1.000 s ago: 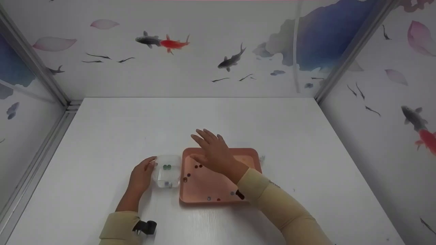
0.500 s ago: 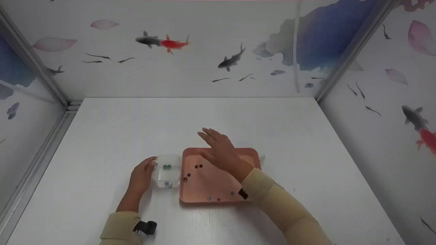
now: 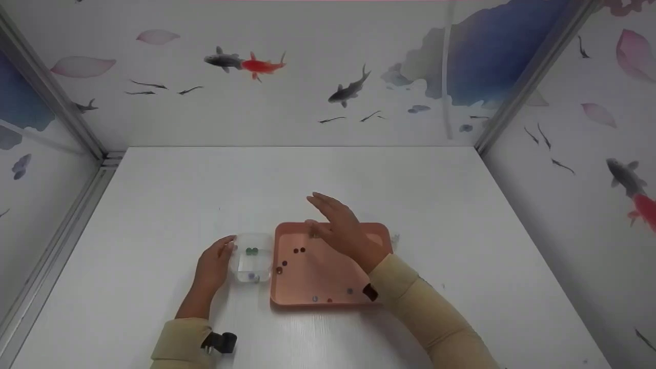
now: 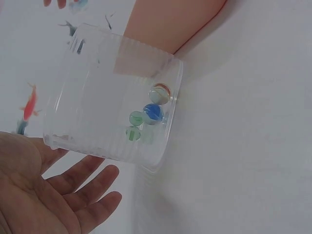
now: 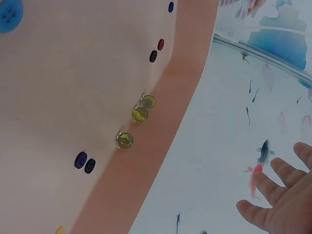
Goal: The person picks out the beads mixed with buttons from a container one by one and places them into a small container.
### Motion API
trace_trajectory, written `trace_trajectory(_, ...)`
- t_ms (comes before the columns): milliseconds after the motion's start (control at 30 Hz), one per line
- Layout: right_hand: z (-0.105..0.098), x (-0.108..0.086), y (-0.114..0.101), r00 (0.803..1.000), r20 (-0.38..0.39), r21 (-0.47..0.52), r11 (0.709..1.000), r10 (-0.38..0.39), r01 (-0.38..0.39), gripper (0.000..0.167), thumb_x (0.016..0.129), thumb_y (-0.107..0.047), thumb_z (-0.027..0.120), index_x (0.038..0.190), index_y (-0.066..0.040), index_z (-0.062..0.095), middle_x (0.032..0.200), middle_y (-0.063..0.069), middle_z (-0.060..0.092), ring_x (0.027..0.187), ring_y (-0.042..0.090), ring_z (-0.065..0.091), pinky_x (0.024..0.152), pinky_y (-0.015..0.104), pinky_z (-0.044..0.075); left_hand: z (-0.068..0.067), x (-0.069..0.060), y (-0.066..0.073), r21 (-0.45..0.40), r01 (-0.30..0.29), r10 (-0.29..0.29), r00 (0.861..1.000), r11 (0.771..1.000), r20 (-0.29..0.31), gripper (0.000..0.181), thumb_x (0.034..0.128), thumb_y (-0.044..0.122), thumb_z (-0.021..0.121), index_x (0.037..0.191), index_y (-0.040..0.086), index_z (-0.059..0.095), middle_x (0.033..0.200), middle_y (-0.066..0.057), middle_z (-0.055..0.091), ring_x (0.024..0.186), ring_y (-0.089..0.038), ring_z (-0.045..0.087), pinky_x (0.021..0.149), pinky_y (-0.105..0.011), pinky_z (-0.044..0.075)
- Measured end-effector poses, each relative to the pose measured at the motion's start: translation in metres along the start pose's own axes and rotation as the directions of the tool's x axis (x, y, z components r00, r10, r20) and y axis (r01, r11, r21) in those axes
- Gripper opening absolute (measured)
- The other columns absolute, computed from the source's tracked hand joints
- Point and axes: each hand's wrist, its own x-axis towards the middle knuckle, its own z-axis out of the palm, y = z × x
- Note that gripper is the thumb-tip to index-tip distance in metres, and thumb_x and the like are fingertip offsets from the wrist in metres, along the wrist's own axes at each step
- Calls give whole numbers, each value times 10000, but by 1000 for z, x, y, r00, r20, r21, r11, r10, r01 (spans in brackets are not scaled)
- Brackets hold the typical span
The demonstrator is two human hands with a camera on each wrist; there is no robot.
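Observation:
On the white table a clear plastic container (image 3: 255, 261) stands beside the left end of a salmon-pink tray (image 3: 318, 271). My left hand (image 3: 214, 261) touches the container's left side with relaxed fingers. In the left wrist view two green marbles (image 4: 133, 133), a blue marble (image 4: 153, 112) and a clear marble with an orange streak (image 4: 160, 93) lie in its bottom. Over the tray's far side hovers my right hand (image 3: 342, 230), fingers extended and holding nothing. Below it, in the right wrist view, several yellow-green marbles (image 5: 140, 114) lie along the tray's edge.
Loose buttons are spread in the tray, among them a large blue button (image 5: 9, 14), a red button (image 5: 161, 44) and a purple button (image 5: 81, 160). A small clear object (image 3: 394, 239) sits just outside the tray's right edge. Walls with painted fish enclose the table.
My right hand has shifted to the right over the tray's far side. My left hand and the container stay where they were.

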Motion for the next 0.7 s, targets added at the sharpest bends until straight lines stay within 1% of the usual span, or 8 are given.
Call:
trace_trajectory(100, 0, -2, 4, 1000, 0, 51, 999, 10, -10, 548, 999, -382, 519, 1465, -112, 419, 1506, 105, 406, 1397, 288, 362, 1125, 500, 324, 0, 0, 0, -1, 1, -1, 1000, 1000, -1, 458, 1070, 312, 328, 1452, 73, 406, 1468, -211, 421, 1392, -408, 316, 1134, -549, 263)
trace_trajectory(267, -1, -4, 11, 996, 28, 146, 986, 81, -84, 566, 995, -402, 520, 1485, -151, 388, 1530, 69, 375, 1423, 247, 322, 1142, 451, 312, 1, 0, 0, -4, 7, -7, 1000, 1000, -3, 456, 1070, 307, 331, 1451, 70, 407, 1474, -212, 412, 1390, -409, 319, 1133, -544, 266)
trace_trajectory(333, -2, -5, 13, 993, 35, 181, 977, 108, -113, 565, 994, -401, 524, 1488, -166, 384, 1534, 58, 369, 1421, 246, 325, 1139, 457, 316, 1, 0, 0, -5, 5, -5, 1000, 1000, -4, 459, 1069, 312, 332, 1450, 67, 408, 1474, -215, 411, 1389, -410, 318, 1133, -544, 266)
trace_trajectory(400, -3, -5, 15, 991, 42, 214, 968, 127, -133, 568, 990, -402, 532, 1489, -176, 381, 1533, 54, 369, 1308, 261, 474, 1129, 471, 328, 1, 1, -1, -7, 4, -4, 1000, 1000, -5, 459, 1069, 311, 332, 1449, 66, 409, 1477, -213, 408, 1392, -409, 314, 1135, -542, 264)
trace_trajectory(567, -5, -6, 21, 984, 51, 249, 953, 168, -175, 579, 984, -455, 517, 1484, -193, 391, 1523, 30, 386, 1274, 254, 501, 1125, 489, 327, 1, 1, -2, -7, 7, -7, 1000, 1000, -9, 449, 1070, 296, 337, 1450, 70, 411, 1478, -207, 410, 1394, -401, 318, 1137, -536, 266)
trace_trajectory(600, -6, -6, 22, 983, 57, 261, 948, 175, -184, 580, 984, -459, 513, 1484, -193, 391, 1519, 29, 391, 1261, 269, 517, 1128, 494, 318, 1, 1, -2, -7, 8, -8, 1000, 1000, -8, 448, 1070, 296, 337, 1450, 72, 411, 1478, -206, 410, 1394, -401, 319, 1137, -536, 267)
trace_trajectory(633, -6, -6, 23, 980, 61, 271, 942, 187, -197, 578, 985, -462, 510, 1483, -192, 395, 1519, 19, 392, 1334, 257, 447, 1130, 495, 313, 1, 1, -2, -5, 8, -8, 1000, 1000, -8, 448, 1070, 297, 337, 1451, 73, 411, 1480, -206, 408, 1394, -401, 318, 1137, -536, 267)
trace_trajectory(700, -7, -7, 24, 975, 76, 292, 931, 207, -220, 579, 983, -481, 501, 1483, -209, 395, 1520, -2, 389, 1348, 245, 432, 1131, 497, 308, 1, 2, -2, -5, 8, -8, 1000, 1000, -8, 449, 1070, 300, 335, 1451, 74, 411, 1483, -207, 403, 1394, -403, 316, 1137, -538, 265)
